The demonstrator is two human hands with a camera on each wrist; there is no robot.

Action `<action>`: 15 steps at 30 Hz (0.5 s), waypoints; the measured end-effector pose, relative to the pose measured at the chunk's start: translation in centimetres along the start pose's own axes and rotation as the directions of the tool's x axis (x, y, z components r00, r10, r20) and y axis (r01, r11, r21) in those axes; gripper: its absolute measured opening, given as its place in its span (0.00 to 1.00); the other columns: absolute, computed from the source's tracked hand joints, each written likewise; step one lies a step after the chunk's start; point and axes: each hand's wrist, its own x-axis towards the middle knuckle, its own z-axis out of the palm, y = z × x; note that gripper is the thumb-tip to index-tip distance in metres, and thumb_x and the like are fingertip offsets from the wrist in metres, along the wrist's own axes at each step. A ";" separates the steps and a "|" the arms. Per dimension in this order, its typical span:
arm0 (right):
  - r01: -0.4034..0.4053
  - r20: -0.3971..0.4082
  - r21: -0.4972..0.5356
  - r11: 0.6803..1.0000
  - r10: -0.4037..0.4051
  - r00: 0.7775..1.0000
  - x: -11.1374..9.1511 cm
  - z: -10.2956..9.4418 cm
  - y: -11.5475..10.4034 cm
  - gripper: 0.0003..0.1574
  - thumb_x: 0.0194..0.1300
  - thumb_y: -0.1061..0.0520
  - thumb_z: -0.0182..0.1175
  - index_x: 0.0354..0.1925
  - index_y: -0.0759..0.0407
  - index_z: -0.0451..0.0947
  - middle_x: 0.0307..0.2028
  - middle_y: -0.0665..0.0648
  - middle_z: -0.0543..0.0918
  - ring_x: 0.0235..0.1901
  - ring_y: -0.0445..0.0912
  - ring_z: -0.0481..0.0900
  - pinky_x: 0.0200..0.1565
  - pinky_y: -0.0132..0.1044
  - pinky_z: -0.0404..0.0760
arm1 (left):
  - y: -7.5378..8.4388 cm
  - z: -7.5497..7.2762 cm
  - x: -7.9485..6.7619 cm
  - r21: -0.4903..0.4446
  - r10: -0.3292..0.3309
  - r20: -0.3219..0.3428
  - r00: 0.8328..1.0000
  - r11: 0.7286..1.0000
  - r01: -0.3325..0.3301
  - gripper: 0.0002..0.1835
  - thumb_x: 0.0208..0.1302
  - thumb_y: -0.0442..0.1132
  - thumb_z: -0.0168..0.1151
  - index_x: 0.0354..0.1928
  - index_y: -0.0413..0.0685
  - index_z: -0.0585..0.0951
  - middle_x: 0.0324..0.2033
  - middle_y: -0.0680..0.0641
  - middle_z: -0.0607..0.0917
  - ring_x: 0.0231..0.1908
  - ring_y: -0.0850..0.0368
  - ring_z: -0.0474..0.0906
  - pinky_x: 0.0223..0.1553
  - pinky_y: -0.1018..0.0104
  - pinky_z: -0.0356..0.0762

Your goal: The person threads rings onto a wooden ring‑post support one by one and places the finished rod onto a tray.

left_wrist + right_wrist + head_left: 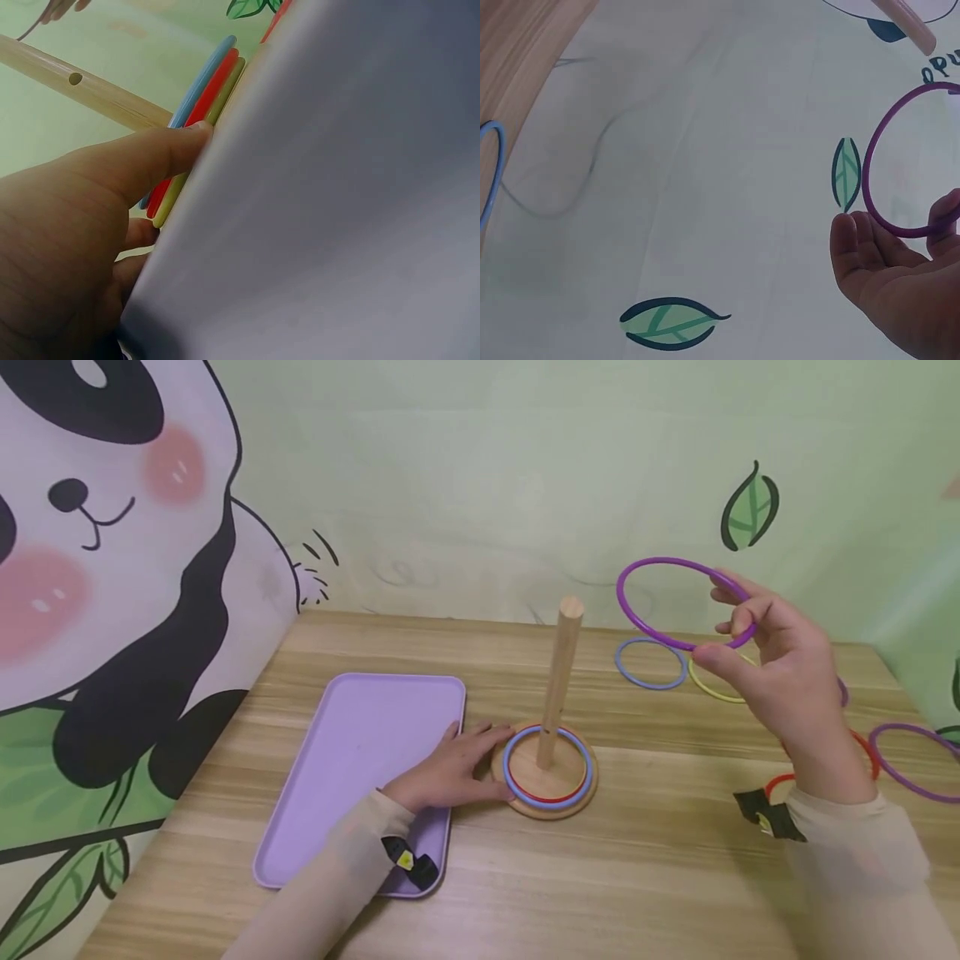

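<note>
A wooden ring stand (558, 685) has an upright peg on a round base. Blue, red and yellow rings (202, 90) lie stacked around the peg's foot. My left hand (457, 768) holds the base at its left edge, thumb on the near side and fingers on the far side. To the right, my raised right hand (787, 668) pinches a purple ring (667, 560) between thumb and fingers. That ring is tilted, in the air, right of the peg's top and apart from it. In the right wrist view, the purple ring (867, 172) is partly cut off.
A purple tray (360, 760) lies under my left forearm. On the right of the wooden table (637, 885) lie a blue ring (651, 687), a yellow ring (712, 695), a red ring (870, 756) and a purple ring (900, 781). A painted wall (450, 485) stands behind.
</note>
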 end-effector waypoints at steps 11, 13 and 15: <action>0.070 0.046 0.087 0.994 -0.074 0.996 1.6 1.5 -0.6 0.25 0.54 0.71 0.79 0.27 0.71 0.68 0.58 0.59 0.86 0.66 0.51 0.77 0.60 0.32 0.75 | 0.1 -0.1 0.2 -0.008 0.008 -0.011 1.000 1.000 -0.008 0.48 0.61 0.55 0.76 0.78 0.42 0.68 0.76 0.38 0.71 0.78 0.34 0.57 0.77 0.28 0.33; 0.080 0.057 0.103 0.992 -0.086 0.995 1.9 1.9 -0.6 0.27 0.53 0.69 0.81 0.27 0.72 0.68 0.57 0.59 0.86 0.68 0.51 0.76 0.61 0.32 0.76 | 0.0 0.0 0.2 -0.007 0.003 -0.011 1.000 1.000 -0.003 0.48 0.61 0.55 0.76 0.78 0.43 0.68 0.76 0.38 0.70 0.79 0.34 0.57 0.77 0.28 0.33; 0.082 0.064 0.107 0.991 -0.090 0.994 2.2 2.2 -0.7 0.27 0.53 0.68 0.81 0.27 0.72 0.68 0.56 0.60 0.86 0.68 0.52 0.76 0.61 0.33 0.76 | 0.0 0.0 0.1 -0.008 0.001 -0.006 1.000 1.000 -0.001 0.48 0.62 0.55 0.75 0.78 0.43 0.67 0.76 0.39 0.70 0.79 0.34 0.57 0.77 0.29 0.33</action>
